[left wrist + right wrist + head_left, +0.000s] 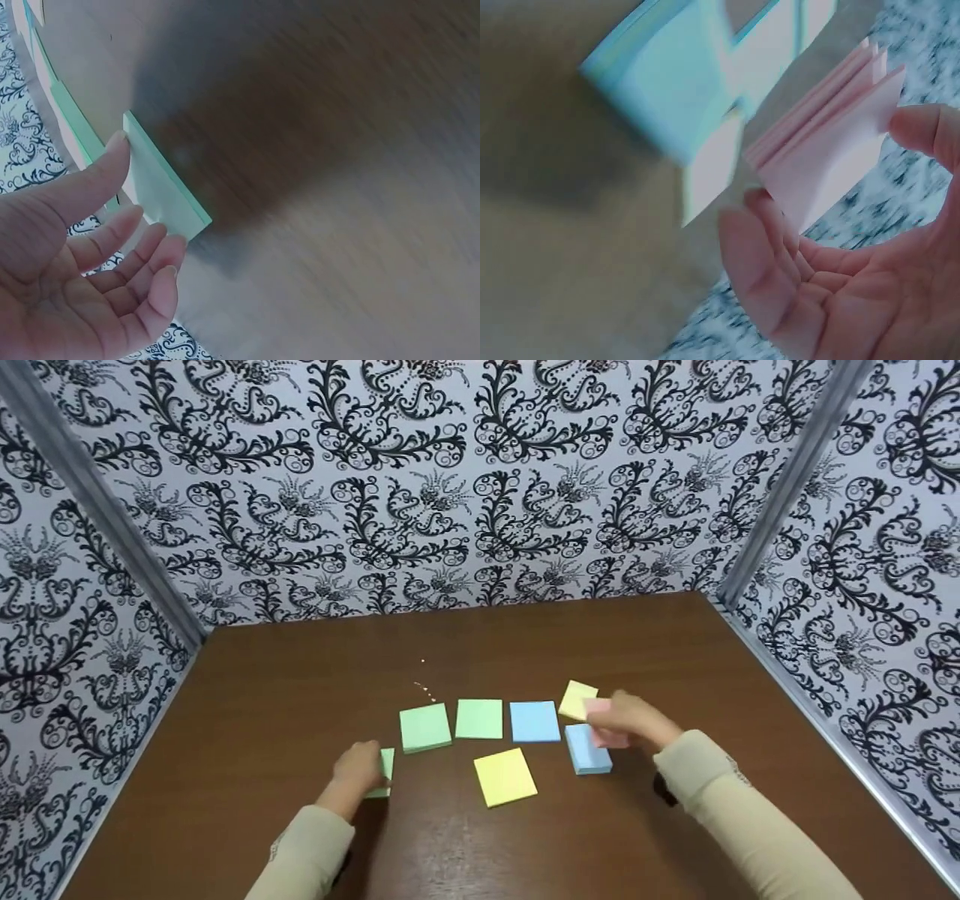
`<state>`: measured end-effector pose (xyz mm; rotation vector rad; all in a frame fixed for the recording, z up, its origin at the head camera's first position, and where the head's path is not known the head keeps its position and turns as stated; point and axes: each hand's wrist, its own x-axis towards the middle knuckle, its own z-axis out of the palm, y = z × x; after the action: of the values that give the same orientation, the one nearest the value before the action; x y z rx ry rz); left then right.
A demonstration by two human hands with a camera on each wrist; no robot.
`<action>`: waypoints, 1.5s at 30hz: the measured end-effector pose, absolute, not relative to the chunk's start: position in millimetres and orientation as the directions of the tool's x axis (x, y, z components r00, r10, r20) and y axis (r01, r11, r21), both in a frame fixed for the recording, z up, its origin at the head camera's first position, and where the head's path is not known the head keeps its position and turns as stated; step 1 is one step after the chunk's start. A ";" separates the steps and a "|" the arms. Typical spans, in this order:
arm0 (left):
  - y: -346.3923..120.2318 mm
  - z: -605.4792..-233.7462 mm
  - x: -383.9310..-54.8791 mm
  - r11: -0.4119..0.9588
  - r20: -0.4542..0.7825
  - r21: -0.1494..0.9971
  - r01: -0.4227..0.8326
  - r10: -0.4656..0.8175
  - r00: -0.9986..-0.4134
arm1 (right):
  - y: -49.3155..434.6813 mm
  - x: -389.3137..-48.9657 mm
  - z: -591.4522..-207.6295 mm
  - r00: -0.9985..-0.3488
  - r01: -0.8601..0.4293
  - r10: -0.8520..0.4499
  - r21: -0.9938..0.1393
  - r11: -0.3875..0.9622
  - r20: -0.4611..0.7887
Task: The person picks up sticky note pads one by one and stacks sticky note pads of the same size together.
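Note:
At the left end of the sticky note pads, my left hand (pixel 358 769) grips a green sticky note pad (pixel 169 184) on the table. Its thumb lies at one corner and its curled fingers at the other, seen in the left wrist view. My right hand (pixel 626 716) holds a pink sticky note pad (pixel 840 135) between thumb and fingers, its sheets fanned apart at one side. Below this pad in the head view is a thick blue pad (pixel 587 754); a small yellow pad (pixel 576 697) lies just behind, partly covered by the pink one.
Two more green pads (pixel 425 727) (pixel 479 718) and a flat blue pad (pixel 535 721) form a row on the brown table (pixel 450 847). A larger yellow pad (pixel 505 778) lies in front of them. Patterned walls (pixel 450 510) enclose the back and sides.

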<state>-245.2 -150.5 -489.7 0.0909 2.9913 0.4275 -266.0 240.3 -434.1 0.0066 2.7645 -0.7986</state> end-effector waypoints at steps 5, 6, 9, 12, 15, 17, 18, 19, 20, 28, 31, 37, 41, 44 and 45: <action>-150.4 -487.3 -241.0 0.966 -0.118 0.255 0.038 0.070 -0.990 | 241.8 -264.3 -446.9 -0.963 0.109 -0.009 -0.423 0.899 -0.269; -149.9 -486.7 -240.2 0.967 -0.121 0.254 0.035 0.068 -0.990 | 238.9 -264.4 -450.1 -0.962 0.110 -0.009 -0.417 0.902 -0.272; -148.1 -486.3 -239.3 0.967 -0.127 0.254 0.034 0.068 -0.990 | 227.9 -265.5 -457.1 -0.963 0.105 -0.009 -0.405 0.908 -0.270; -146.3 -486.4 -240.3 0.966 -0.117 0.254 0.042 0.074 -0.990 | 220.1 -266.4 -461.7 -0.966 0.103 0.007 -0.361 0.927 -0.259; -144.2 -486.1 -242.4 0.966 -0.114 0.254 0.044 0.075 -0.991 | 216.5 -267.3 -464.5 -0.965 0.107 0.017 -0.331 0.938 -0.262; -143.9 -486.0 -243.1 0.967 -0.113 0.250 0.041 0.071 -0.991 | 214.5 -268.0 -466.3 -0.962 0.109 0.018 -0.325 0.939 -0.271; -143.8 -486.0 -243.3 0.968 -0.112 0.248 0.040 0.070 -0.991 | 213.9 -268.2 -467.5 -0.961 0.108 0.015 -0.324 0.940 -0.276; -143.6 -486.1 -243.5 0.968 -0.111 0.247 0.040 0.069 -0.991 | 213.4 -268.5 -468.7 -0.959 0.110 0.015 -0.326 0.939 -0.282; -143.3 -486.2 -243.6 0.969 -0.110 0.241 0.043 0.072 -0.991 | 212.9 -268.5 -469.8 -0.958 0.112 0.014 -0.328 0.938 -0.288; -143.4 -486.9 -244.2 0.970 -0.121 0.241 0.022 0.053 -0.991 | 211.3 -269.4 -473.5 -0.956 0.117 0.017 -0.327 0.938 -0.295; -143.2 -486.9 -244.5 0.970 -0.125 0.240 0.019 0.051 -0.991 | 211.2 -269.1 -471.8 -0.957 0.106 0.012 -0.311 0.945 -0.290; -143.0 -485.6 -243.3 0.971 -0.132 0.240 0.005 0.038 -0.991 | 210.8 -266.4 -470.3 -0.956 0.100 -0.005 -0.340 0.935 -0.293; -143.4 -485.9 -243.2 0.972 -0.138 0.235 0.001 0.034 -0.990 | 210.7 -264.8 -469.0 -0.954 0.109 0.001 -0.347 0.932 -0.299; -143.7 -486.5 -243.7 0.972 -0.140 0.233 0.008 0.042 -0.989 | 210.9 -262.9 -467.5 -0.956 0.103 -0.001 -0.338 0.936 -0.294; -143.8 -486.6 -244.0 0.973 -0.141 0.232 0.010 0.044 -0.989 | 210.9 -262.6 -467.1 -0.955 0.104 0.000 -0.336 0.936 -0.297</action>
<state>-244.0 -143.8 -486.6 0.0416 2.9749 0.3492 -262.6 210.9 -467.1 0.0767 2.7978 -0.5087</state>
